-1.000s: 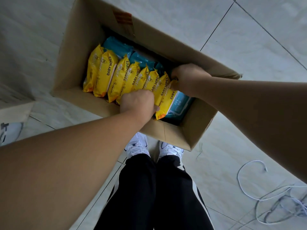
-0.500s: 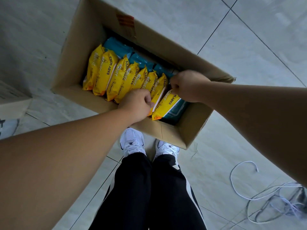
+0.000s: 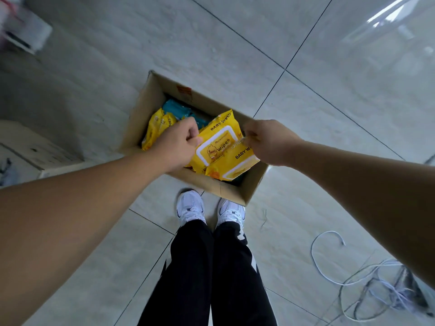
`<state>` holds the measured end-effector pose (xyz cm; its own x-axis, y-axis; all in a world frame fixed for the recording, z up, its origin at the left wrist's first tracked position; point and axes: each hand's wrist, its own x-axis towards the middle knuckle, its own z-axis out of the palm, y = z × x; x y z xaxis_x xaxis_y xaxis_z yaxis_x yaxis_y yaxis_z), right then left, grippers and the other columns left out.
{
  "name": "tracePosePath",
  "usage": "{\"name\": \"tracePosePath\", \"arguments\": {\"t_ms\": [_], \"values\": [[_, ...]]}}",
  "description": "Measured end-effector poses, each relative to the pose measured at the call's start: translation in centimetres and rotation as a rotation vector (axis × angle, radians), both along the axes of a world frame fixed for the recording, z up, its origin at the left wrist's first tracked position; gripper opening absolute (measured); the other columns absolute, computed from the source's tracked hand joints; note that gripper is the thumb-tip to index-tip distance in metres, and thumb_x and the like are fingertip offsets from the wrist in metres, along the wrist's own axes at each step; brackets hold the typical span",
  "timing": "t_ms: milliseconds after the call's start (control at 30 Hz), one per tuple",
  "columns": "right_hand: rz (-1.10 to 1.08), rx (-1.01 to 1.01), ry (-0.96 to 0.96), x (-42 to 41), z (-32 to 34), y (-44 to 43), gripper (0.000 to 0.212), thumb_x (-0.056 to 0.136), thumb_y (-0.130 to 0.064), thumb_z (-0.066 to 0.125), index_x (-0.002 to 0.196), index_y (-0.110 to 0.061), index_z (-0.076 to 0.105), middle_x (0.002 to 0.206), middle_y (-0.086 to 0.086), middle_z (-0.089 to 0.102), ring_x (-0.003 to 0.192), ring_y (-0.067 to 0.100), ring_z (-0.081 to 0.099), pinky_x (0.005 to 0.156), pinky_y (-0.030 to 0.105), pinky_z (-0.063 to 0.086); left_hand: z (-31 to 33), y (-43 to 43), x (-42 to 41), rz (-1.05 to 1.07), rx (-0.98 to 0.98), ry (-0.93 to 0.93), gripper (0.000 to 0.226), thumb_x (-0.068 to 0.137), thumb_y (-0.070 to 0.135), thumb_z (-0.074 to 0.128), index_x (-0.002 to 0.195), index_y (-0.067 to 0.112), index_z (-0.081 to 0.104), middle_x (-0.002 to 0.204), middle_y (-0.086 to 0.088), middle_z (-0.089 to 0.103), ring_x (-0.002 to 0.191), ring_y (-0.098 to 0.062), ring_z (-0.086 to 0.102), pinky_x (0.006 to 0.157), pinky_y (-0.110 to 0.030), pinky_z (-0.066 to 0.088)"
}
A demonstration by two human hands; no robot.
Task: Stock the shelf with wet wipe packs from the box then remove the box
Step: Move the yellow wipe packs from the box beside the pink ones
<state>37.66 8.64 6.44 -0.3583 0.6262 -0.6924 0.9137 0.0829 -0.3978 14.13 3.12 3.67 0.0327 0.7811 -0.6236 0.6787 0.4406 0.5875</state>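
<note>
Moved: both hands have risen out of the box (image 3: 213,188) since half a second ago, bringing a bunch of yellow packs (image 3: 219,147) with them; then the hands were down among the upright row, now the bunch hangs above the opening and the head is higher over the floor (image 3: 235,38).
Left hand (image 3: 175,143): closed on the left edge of the bunch, knuckles up.
Right hand (image 3: 266,140): pinched shut on the right edge, at the seam.
Packs held: several, fanned and overlapping, flat faces turned up; the exact count cannot be told.
Left in box: a few yellow packs (image 3: 156,124) at the far left, teal packs (image 3: 175,109) behind them.
Shelf: not in view, so the carry goes out of this view.
Step in hand: judged to be lifting a handful clear to take to the shelf.
Doing it well: press the two hands toward each other so the middle packs stay squeezed; the film is slick and the lowest pack already sags near the box's right wall.
Grip: edge pinches are weak; a palm under the bunch would hold better before turning.
Risk: a cable (image 3: 329,267) lies loose on the floor to the right, near the shoes (image 3: 191,208); step away from it.
Progress: early, most stock likely remains.
</note>
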Motion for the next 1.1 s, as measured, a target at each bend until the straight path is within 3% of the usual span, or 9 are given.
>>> {"name": "tracePosePath", "arguments": {"t_ms": [167,333,433,600,800,1100], "values": [[-0.178,0.081,0.121,0.1,9.5,-0.2,0.025,0.097,-0.020,0.053,0.074,-0.021,0.042,0.071,-0.004,0.049,0.074,0.026,0.049,0.054,0.029,0.034,11.0,2.3,-0.9,-0.005,0.050,-0.048,0.026,0.096,0.021,0.060,0.076,0.025,0.044,0.074,-0.020,0.061,0.064,-0.020,0.048,0.064,-0.048,0.047],[-0.284,0.168,0.205,-0.2,21.8,0.8,0.020,0.098,-0.024,0.054,0.082,-0.013,0.050,0.076,-0.002,0.054,0.076,0.024,0.051,0.056,0.028,0.036,24.9,5.6,-1.8,-0.063,0.119,-0.010,0.021,0.095,0.020,0.062,0.081,0.023,0.047,0.078,-0.020,0.066,0.065,-0.022,0.053,0.068,-0.046,0.050],[-0.283,0.225,0.248,-0.5,30.1,2.1,0.021,0.099,-0.026,0.054,0.081,-0.015,0.050,0.075,-0.002,0.055,0.075,0.024,0.053,0.058,0.031,0.038,34.2,7.5,-1.9,-0.087,0.174,0.027,0.016,0.096,0.020,0.062,0.086,0.021,0.050,0.076,-0.014,0.065,0.065,-0.018,0.052,0.065,-0.037,0.045],[-0.177,0.371,0.312,-1.5,45.4,5.5,0.024,0.100,-0.026,0.057,0.081,-0.014,0.048,0.076,-0.002,0.052,0.073,0.022,0.051,0.060,0.032,0.035,50.3,9.6,-2.0,-0.142,0.328,0.111,0.015,0.097,0.024,0.061,0.089,0.017,0.051,0.065,0.000,0.049,0.056,-0.011,0.041,0.056,-0.030,0.035],[-0.041,0.583,0.451,-3.6,60.7,7.5,0.029,0.099,-0.027,0.059,0.078,-0.012,0.045,0.072,0.000,0.050,0.067,0.020,0.047,0.055,0.030,0.034,66.8,9.2,-3.7,-0.117,0.527,0.213,0.019,0.097,0.023,0.061,0.085,0.021,0.047,0.062,0.006,0.043,0.055,-0.010,0.038,0.055,-0.029,0.033],[0.178,0.748,0.688,-11.6,75.6,5.3,0.028,0.100,-0.029,0.057,0.083,-0.008,0.048,0.068,0.000,0.050,0.062,0.013,0.046,0.054,0.031,0.034,83.2,1.6,-10.0,0.057,0.646,0.389,0.016,0.098,0.025,0.061,0.086,0.020,0.051,0.061,0.007,0.046,0.054,-0.009,0.039,0.053,-0.026,0.033]]}}
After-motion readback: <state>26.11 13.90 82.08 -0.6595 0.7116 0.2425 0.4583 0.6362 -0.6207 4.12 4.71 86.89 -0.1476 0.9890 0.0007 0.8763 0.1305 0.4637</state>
